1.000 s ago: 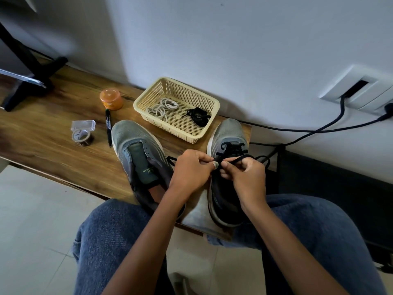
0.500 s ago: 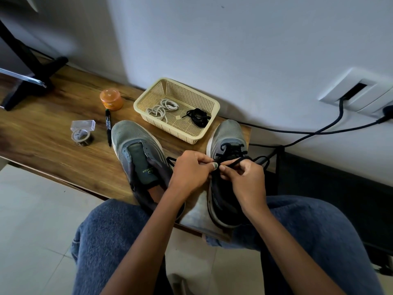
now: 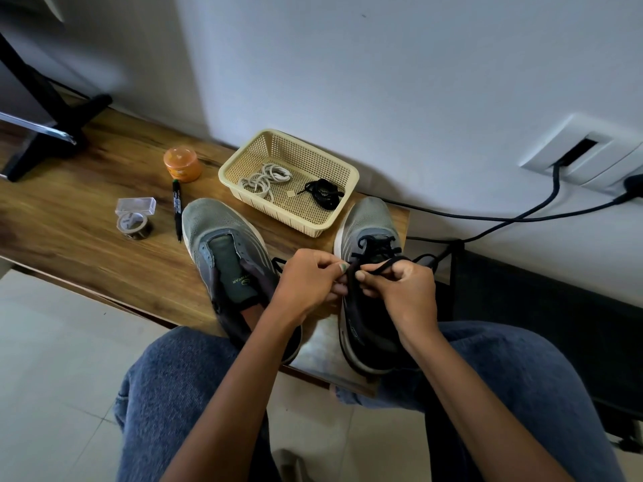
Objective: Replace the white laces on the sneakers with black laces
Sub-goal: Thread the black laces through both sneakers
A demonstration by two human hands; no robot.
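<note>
Both hands meet over the right sneaker (image 3: 368,220) at the table's (image 3: 69,245) right end. The left hand (image 3: 306,283) and right hand (image 3: 403,290) each pinch the black lace (image 3: 379,264) with curled fingers, hiding the upper eyelets. The shoe's heel overhangs the near edge.

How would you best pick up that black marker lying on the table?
Take the black marker across its middle, coming from straight above. It lies flat, pointing away from the person, with bare wood on both long sides between the tape roll and the left sneaker.
</note>
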